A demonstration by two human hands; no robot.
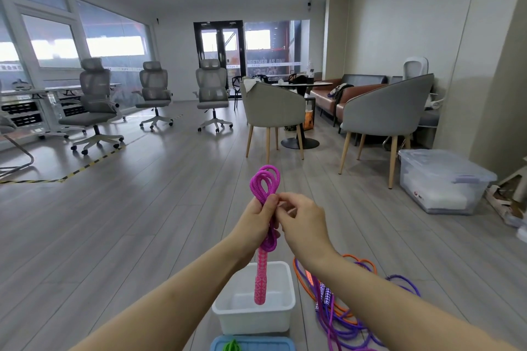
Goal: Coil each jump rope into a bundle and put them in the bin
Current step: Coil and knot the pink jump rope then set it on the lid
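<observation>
Both hands are up in front, working on a magenta jump rope (pixel 265 185) that's folded into a bundle of loops. Left hand (pixel 258 215) has its fingers curled tight round the middle of the bundle, thumb up against the strands, so the loops poke out above the fist. Right hand (pixel 299 218) is right beside it, thumb and fingertips pinching in at the same spot on the rope, though I can't make out exactly which strand it has. The cord looks braided and a bit chunky, woven texture. A pink handle (pixel 261 279) with a patterned grip hangs straight down from the bundle, its tip over the open white plastic bin (pixel 282 308) on the floor, a plain rectangular tub with rounded corners. Just right of the bin there's a loose tangle of orange and purple ropes (pixel 339 313) on the grey wood-look floor, one with a checkered handle. A blue tray (pixel 256 343) with something green on it sits at the bottom edge. Clear lidded storage box (pixel 439 179) off to the right, near the grey armchairs (pixel 385 111).
</observation>
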